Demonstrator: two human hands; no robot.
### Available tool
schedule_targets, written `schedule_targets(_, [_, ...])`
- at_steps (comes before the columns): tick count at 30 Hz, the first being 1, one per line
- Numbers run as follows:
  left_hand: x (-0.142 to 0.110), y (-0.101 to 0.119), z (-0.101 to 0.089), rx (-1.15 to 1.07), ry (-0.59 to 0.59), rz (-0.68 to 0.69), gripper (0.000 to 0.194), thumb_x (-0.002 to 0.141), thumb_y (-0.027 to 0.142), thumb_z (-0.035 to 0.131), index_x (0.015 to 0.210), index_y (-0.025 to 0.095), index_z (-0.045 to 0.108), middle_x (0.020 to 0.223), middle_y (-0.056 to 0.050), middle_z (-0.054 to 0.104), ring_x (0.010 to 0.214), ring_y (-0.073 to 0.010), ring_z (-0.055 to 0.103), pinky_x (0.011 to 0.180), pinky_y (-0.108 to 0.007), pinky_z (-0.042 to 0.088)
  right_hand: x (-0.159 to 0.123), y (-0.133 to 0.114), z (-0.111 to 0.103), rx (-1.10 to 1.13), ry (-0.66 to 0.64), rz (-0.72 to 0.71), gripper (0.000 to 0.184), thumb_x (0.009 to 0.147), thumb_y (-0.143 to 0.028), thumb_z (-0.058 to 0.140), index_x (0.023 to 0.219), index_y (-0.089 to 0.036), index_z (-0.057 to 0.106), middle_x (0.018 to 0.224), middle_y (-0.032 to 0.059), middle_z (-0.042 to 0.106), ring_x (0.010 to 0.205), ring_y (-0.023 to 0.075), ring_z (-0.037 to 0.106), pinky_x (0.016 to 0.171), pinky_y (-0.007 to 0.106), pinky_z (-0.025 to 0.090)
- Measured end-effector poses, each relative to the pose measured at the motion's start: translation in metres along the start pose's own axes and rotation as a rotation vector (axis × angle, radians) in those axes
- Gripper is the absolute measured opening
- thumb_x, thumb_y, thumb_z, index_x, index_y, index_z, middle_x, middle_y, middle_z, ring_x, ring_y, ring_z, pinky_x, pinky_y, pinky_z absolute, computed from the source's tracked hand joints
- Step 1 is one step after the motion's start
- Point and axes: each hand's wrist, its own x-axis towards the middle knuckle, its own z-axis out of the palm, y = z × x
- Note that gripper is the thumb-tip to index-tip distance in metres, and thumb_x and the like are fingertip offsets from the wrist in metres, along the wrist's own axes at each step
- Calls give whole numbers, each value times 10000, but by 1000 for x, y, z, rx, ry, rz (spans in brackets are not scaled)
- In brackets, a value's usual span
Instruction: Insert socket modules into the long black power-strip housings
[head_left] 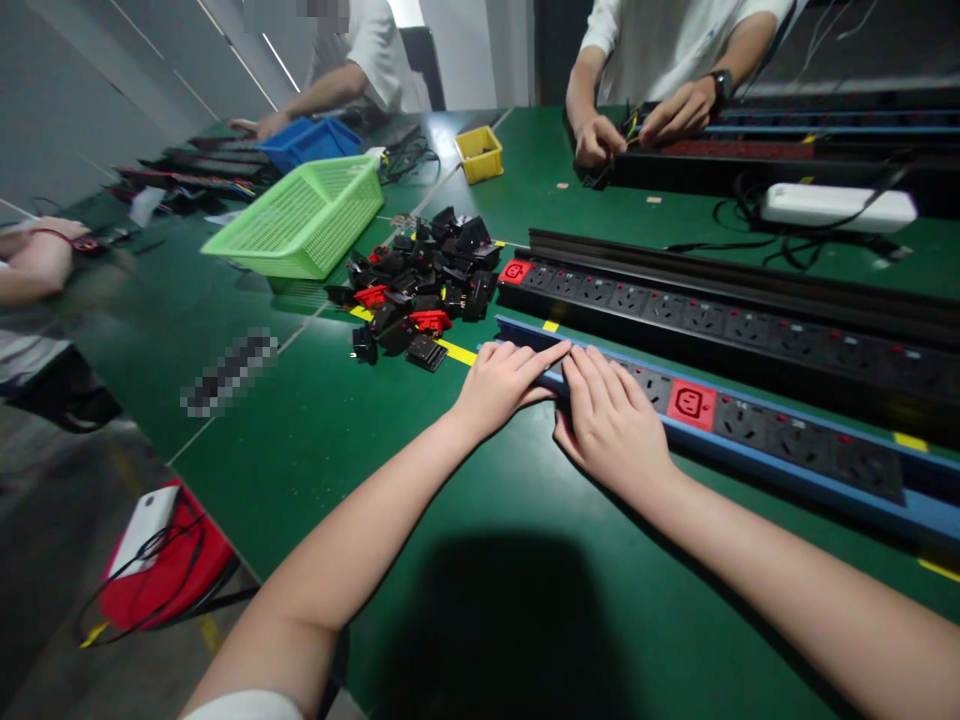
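Observation:
A long blue-framed power strip lies across the green table, holding black socket modules and one red module. My left hand rests at the strip's left end, fingers stretched flat over its top. Beside it, my right hand presses flat on the strip, fingers together and pointing left. Neither hand grips anything. Just behind my left hand sits a heap of loose black and red socket modules.
A second black strip lies parallel behind. A green basket, blue bin and yellow box stand farther back. Other people's hands work at the far right, far left and left edge. A red stool stands beside the table.

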Motion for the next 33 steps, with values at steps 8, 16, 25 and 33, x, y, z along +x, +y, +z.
schedule_targets(8, [3, 4, -10, -214, -51, -88, 596, 971, 542, 491, 1505, 282, 450, 1059, -47, 703, 982, -223, 550, 899, -354, 340, 1, 0, -2, -25, 0, -14, 607, 957, -283, 516, 1448, 68, 462, 1506, 261, 492, 1404, 355, 469, 1166, 449, 328])
schedule_targets(16, [2, 3, -4, -242, -13, -90, 581, 937, 503, 585, 1444, 233, 499, 1213, -91, 701, 1042, -252, 591, 955, -386, 355, 0, -1, 0, -10, -4, -3, 604, 953, -280, 515, 1450, 60, 466, 1512, 255, 489, 1418, 352, 448, 1178, 448, 301])
schedule_targets(25, [-8, -5, 2, -405, 172, -193, 814, 863, 614, 639, 1499, 182, 369, 1226, -123, 674, 1122, -279, 584, 1028, -412, 315, -1, 1, 4, 25, -34, -101, 707, 940, -278, 525, 1564, -18, 318, 1632, 164, 331, 1498, 314, 332, 1198, 430, 250])
schedule_targets(33, [-9, -9, 3, -483, 244, -244, 723, 928, 697, 435, 1452, 198, 427, 1212, -104, 687, 1100, -263, 574, 1008, -408, 308, -1, 0, 3, 13, -39, -85, 647, 951, -272, 505, 1538, -32, 374, 1611, 156, 385, 1472, 315, 368, 1170, 437, 264])
